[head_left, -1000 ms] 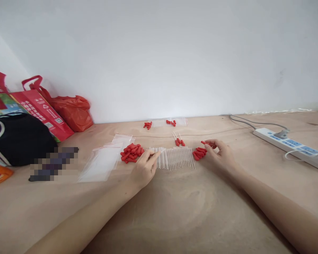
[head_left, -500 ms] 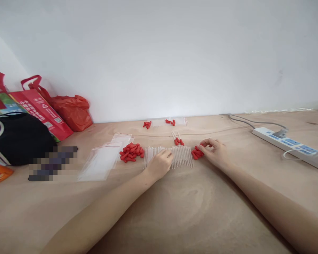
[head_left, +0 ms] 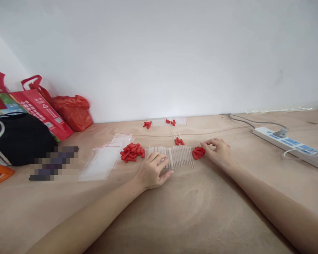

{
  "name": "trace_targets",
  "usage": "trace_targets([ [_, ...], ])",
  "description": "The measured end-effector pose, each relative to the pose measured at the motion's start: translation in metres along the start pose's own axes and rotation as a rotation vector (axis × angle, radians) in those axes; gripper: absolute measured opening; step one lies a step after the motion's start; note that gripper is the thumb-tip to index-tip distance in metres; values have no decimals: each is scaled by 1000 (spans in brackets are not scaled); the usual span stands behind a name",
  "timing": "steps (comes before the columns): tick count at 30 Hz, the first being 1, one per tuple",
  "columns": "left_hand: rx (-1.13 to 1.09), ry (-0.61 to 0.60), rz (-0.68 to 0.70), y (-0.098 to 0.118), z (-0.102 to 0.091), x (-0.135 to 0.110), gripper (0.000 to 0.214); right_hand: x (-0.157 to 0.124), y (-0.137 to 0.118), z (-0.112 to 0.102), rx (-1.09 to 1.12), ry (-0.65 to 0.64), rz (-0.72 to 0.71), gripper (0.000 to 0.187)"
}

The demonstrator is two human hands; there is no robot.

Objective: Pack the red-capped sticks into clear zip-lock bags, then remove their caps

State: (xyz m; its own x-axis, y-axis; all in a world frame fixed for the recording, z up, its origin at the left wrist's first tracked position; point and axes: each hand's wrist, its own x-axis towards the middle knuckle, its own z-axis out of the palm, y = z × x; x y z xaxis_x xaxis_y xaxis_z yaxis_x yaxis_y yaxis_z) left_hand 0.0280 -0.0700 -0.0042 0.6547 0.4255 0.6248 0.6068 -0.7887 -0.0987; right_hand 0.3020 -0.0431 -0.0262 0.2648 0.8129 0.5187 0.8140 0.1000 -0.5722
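Observation:
A row of thin clear glass dropper tubes (head_left: pixel 181 157) lies side by side on the wooden table. My left hand (head_left: pixel 152 171) rests over the left part of this row, fingers spread and thumb apart, with no object seen in it. Left of the row is a larger heap of red rubber dropper bulbs (head_left: pixel 132 152); a smaller heap of red bulbs (head_left: pixel 198 153) sits at its right end. My right hand (head_left: pixel 218 152) is at the right edge of that small heap, fingertips touching or very near it, thumb and fingers apart. Behind the row lie droppers with red bulbs fitted (head_left: pixel 178 141).
Clear zip bags (head_left: pixel 102 162) lie to the left. By the wall, more red bulbs (head_left: pixel 147 124) lie on a filled clear bag (head_left: pixel 159 122). A white power strip (head_left: pixel 288 144) with cables is at right. Red bags (head_left: pixel 71 111) and a black bag (head_left: pixel 21 139) stand at left.
My left hand has moved left and nearer to me, and its fingers have opened out. My right hand has shifted slightly right, off the small heap of bulbs to its edge.

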Motion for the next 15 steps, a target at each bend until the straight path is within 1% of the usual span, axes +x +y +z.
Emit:
trace_targets([
  [2, 20, 19, -37, -7, -6, -9, 27, 7, -4, -1, -18, -9, 26, 32],
  [4, 29, 30, -91, -13, -10, -15, 27, 18, -15, -2, -66, -79, 59, 28],
  [6, 32, 26, -145, -16, -12, -18, 27, 31, -30, 1, -144, -240, 111, 24],
  [8, 28, 5, -177, -16, -11, -18, 31, 44, -47, 7, -245, -490, 190, 22],
  [9, 30, -4, -189, -15, -10, -17, 34, 50, -55, 11, -262, -538, 204, 21],
  [12, 40, -22, -212, -8, -5, -12, 46, 62, -71, 26, -301, -615, 236, 22],
  [15, 28, -25, -210, 0, 2, -5, 55, 68, -75, 38, -320, -706, 281, 28],
])
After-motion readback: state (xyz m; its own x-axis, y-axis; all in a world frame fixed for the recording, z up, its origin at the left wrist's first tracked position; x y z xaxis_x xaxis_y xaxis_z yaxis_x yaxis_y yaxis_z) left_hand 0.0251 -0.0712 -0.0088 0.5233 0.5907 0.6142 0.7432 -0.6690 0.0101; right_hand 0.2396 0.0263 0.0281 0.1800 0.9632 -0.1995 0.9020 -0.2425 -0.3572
